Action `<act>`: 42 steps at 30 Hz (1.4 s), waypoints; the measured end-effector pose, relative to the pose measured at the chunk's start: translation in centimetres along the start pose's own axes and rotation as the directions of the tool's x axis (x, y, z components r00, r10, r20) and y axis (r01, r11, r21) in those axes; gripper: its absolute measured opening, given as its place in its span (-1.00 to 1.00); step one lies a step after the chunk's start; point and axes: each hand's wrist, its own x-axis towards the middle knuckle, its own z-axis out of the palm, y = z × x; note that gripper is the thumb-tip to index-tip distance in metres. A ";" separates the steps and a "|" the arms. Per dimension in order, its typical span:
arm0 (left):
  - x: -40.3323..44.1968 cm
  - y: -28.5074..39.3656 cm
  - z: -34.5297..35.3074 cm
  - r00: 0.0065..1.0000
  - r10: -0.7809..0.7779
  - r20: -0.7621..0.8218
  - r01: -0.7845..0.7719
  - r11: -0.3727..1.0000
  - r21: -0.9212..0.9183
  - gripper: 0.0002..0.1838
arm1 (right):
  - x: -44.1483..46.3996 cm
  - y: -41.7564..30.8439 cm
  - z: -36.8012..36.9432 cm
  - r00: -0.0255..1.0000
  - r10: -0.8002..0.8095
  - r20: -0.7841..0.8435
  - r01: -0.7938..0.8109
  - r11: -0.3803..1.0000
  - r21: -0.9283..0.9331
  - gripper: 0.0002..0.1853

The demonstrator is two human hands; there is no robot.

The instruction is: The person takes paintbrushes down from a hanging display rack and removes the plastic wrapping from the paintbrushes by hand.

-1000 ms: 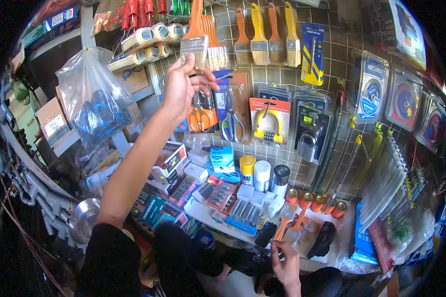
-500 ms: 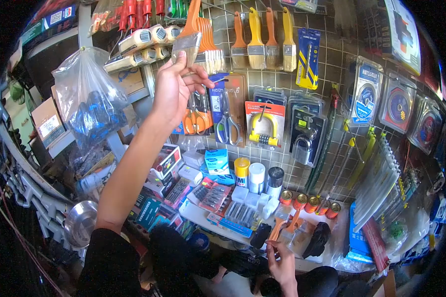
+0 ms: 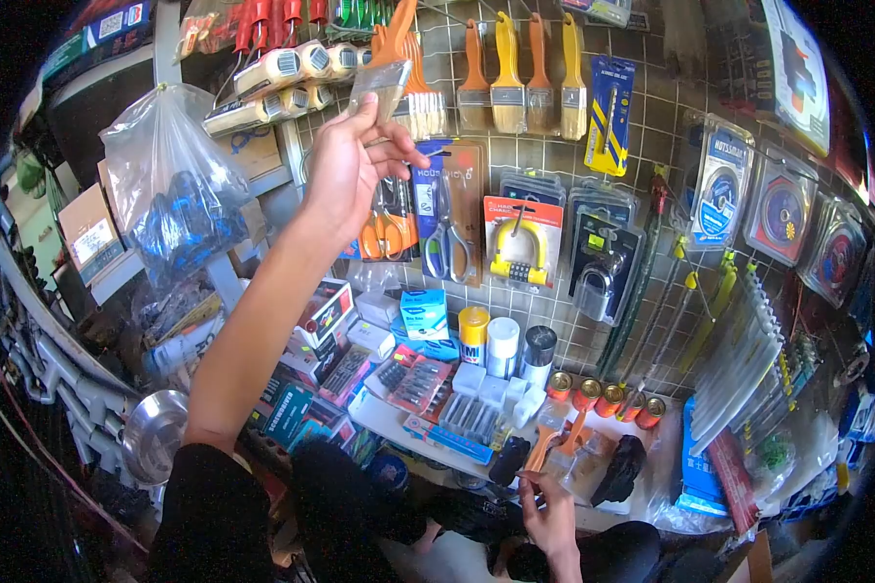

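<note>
My left hand is raised to the wall rack, its thumb and fingers closed at the bristle end of an orange-handled paintbrush. That brush is in front of a row of hanging orange paintbrushes. Its handle top runs out of the frame, so I cannot tell whether it still hangs on its hook. Low down, my right hand pinches the orange handle of another paintbrush, whose bristles point away from me. One more orange-handled brush lies beside it on the shelf.
Yellow and orange brushes, packaged scissors and padlocks hang on the wire grid. Spray cans, small red cans and boxes crowd the shelf. A plastic bag hangs left, above a metal bowl.
The view has shifted slightly. The upper brush has tilted a little and moved slightly right with my left hand. My right hand keeps its pinch on the lower brush.
</note>
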 end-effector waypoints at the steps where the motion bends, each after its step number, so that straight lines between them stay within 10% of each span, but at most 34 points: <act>1: 0.3 -0.1 0.2 1.000 -0.004 0.004 0.004 1.000 0.020 -0.71 | 0.0 0.0 0.0 1.000 0.001 0.006 -0.001 1.000 -0.002 -0.86; 17: 10.7 -10.4 1.1 0.939 -0.343 0.003 0.336 0.921 0.199 -0.34 | -0.1 1.6 0.5 1.000 0.009 0.008 -0.008 0.996 -0.093 -0.87; 23: -7.9 -10.7 3.7 0.942 -0.231 0.243 0.159 0.945 0.284 -0.47 | 0.6 1.4 -0.9 0.987 0.129 -0.094 -0.136 0.988 -0.073 -0.88; 25: -17.2 -14.0 4.5 0.739 -0.617 0.271 0.498 0.771 0.397 -0.69 | 1.0 1.2 -1.3 0.972 0.217 -0.091 -0.228 0.963 -0.141 -0.86; 29: -33.7 -24.1 5.7 0.530 -0.786 0.320 0.633 0.617 0.467 -0.72 | 0.2 4.4 -0.3 0.972 0.217 -0.090 -0.235 0.880 -0.413 -0.80; 42: -37.7 -25.0 7.0 0.451 -0.776 0.442 0.752 0.597 0.280 -0.72 | 2.0 9.9 6.1 0.907 0.284 -0.312 -0.417 0.715 -0.561 -0.55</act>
